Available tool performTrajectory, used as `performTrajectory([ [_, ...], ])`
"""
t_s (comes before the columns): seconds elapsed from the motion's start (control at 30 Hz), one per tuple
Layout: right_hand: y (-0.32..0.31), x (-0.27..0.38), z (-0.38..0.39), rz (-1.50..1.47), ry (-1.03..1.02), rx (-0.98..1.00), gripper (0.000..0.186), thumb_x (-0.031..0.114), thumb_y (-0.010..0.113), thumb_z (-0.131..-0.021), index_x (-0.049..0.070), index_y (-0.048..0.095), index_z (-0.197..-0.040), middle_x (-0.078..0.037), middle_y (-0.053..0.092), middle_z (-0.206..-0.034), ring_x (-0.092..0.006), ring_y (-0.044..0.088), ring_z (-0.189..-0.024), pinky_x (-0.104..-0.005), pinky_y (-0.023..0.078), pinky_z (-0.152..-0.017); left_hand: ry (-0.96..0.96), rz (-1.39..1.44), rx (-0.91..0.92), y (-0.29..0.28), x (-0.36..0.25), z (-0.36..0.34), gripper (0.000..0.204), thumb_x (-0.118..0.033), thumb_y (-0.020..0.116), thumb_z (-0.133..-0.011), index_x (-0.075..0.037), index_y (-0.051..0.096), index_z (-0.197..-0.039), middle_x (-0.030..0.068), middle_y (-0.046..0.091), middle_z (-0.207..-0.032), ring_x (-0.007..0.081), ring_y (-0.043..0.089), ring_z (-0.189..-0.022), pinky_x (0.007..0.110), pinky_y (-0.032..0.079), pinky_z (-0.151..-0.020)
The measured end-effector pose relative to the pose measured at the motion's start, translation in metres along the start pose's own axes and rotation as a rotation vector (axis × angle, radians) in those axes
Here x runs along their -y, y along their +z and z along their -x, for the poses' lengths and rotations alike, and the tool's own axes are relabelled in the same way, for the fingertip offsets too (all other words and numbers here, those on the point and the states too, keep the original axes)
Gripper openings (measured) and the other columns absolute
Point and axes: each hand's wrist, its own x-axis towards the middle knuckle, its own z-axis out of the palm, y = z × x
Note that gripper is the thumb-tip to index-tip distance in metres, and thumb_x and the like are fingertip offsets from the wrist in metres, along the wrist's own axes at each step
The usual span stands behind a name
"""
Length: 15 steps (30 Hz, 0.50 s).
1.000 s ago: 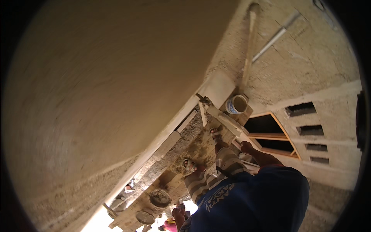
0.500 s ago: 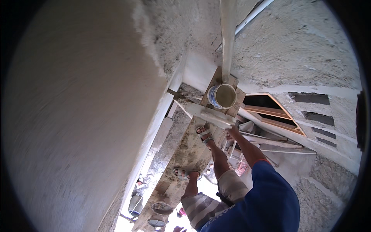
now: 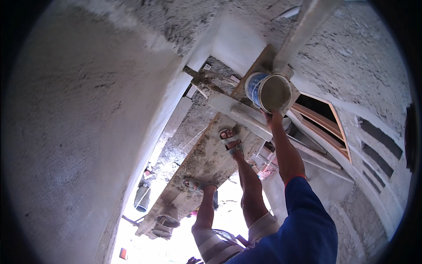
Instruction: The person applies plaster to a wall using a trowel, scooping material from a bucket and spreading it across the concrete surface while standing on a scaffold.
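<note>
My right hand reaches forward to a white bucket with a blue label, its fingers curled on the near side. Grey material shows inside the bucket, which stands toward the far end of a wooden plank platform. My left hand shows only in part at the bottom edge, fingers apart. My sandaled feet stand on the dirty planks, beside a pale crossboard.
A long pale post rises behind the bucket. A plastered wall fills the left. At right are a timber-framed opening and several wall slots. Mortar-stained containers sit on the near planks, with bright space below the platform edge.
My right hand has moved forward from the crossboard to the bucket and taken hold of it. My view has shifted, bringing more of the left wall into frame.
</note>
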Motion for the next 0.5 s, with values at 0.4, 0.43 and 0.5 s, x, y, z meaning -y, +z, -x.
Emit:
performTrajectory([
  [0.4,-0.034,0.040,0.043,1.775,-1.356,0.474,0.047,0.025,0.069,-0.084,-0.001,0.054,-0.120,-0.026,0.059,-0.111,-0.0476,0.055,-0.101,-0.0538,0.044,-0.085,0.175,0.081,0.162,0.006,0.061,0.000,0.038,-0.015,0.055,-0.093,-0.001,0.043,-0.126,0.0174,0.063,-0.107,0.0319,0.066,-0.090,0.042,0.055,-0.076],
  [0.43,-0.057,0.056,0.062,1.986,-1.227,0.488,0.050,0.026,0.064,-0.088,-0.003,0.051,-0.127,-0.028,0.057,-0.117,-0.0471,0.054,-0.106,-0.0539,0.044,-0.089,0.147,0.131,0.157,0.009,0.069,0.001,0.039,-0.019,0.052,-0.095,-0.003,0.041,-0.129,0.0175,0.063,-0.108,0.0322,0.067,-0.088,0.041,0.055,-0.076],
  [0.5,-0.049,0.068,0.088,1.615,-1.002,0.461,0.060,0.033,0.060,-0.091,0.000,0.041,-0.138,-0.026,0.050,-0.129,-0.0412,0.052,-0.115,-0.0517,0.041,-0.096,0.162,0.220,0.160,0.027,0.057,-0.013,0.043,-0.029,0.046,-0.099,-0.007,0.038,-0.135,0.0177,0.062,-0.109,0.0326,0.068,-0.083,0.041,0.055,-0.076],
])
